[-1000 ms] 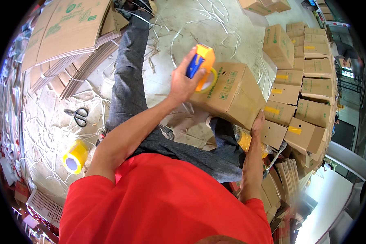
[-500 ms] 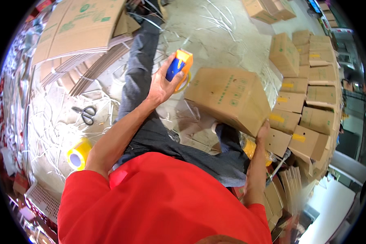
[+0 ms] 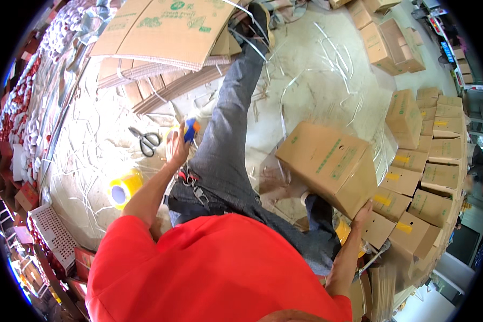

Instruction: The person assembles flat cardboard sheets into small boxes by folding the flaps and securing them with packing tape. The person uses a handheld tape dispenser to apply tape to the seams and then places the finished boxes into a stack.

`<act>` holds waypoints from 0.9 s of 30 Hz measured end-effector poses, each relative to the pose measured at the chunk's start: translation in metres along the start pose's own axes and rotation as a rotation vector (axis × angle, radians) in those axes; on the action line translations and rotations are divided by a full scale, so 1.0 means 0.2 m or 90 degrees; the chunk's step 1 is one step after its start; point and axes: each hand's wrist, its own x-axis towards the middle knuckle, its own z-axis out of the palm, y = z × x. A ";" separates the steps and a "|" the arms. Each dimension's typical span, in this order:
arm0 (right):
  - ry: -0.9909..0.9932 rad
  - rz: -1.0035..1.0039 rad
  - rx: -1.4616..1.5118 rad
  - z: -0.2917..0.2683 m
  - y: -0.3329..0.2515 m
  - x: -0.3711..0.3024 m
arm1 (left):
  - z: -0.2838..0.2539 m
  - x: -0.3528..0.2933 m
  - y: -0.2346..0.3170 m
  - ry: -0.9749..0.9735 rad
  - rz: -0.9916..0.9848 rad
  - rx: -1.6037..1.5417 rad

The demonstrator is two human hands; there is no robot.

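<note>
My left hand point(image 3: 177, 146) is down beside my outstretched left leg, its fingers around a blue and orange tape dispenser point(image 3: 190, 130). The dispenser is low over the floor and partly covered by the hand. A closed cardboard box point(image 3: 327, 161) with green print is tilted in front of my bent right leg. My right hand point(image 3: 364, 211) grips its near right corner; part of the fingers is hidden by the box. Black-handled scissors point(image 3: 145, 141) lie just left of my left hand. Closer to me sits a thick roll of yellow tape point(image 3: 124, 190).
Flattened cartons point(image 3: 161, 32) are stacked at the far left, by my foot. Rows of taped boxes point(image 3: 413, 166) stand on the right. White strapping scraps point(image 3: 80, 177) litter the floor. A white plastic basket point(image 3: 52, 233) is at the near left; an open box point(image 3: 400, 45) stands far right.
My left hand has carried the tape dispenser from above the leg, beside the box, down to the leg's left side. My right hand stays on the box corner. The view has shifted.
</note>
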 end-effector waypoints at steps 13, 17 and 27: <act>0.088 0.049 0.018 -0.04 0.16 -0.13 | -0.53 0.17 0.84 0.080 0.246 -0.372; 0.181 -0.031 -0.116 -0.16 0.27 -0.15 | 0.03 0.30 1.35 -0.010 0.434 -0.322; 0.007 0.110 0.198 -0.20 0.21 -0.14 | 0.07 0.14 1.57 -0.698 0.232 -0.654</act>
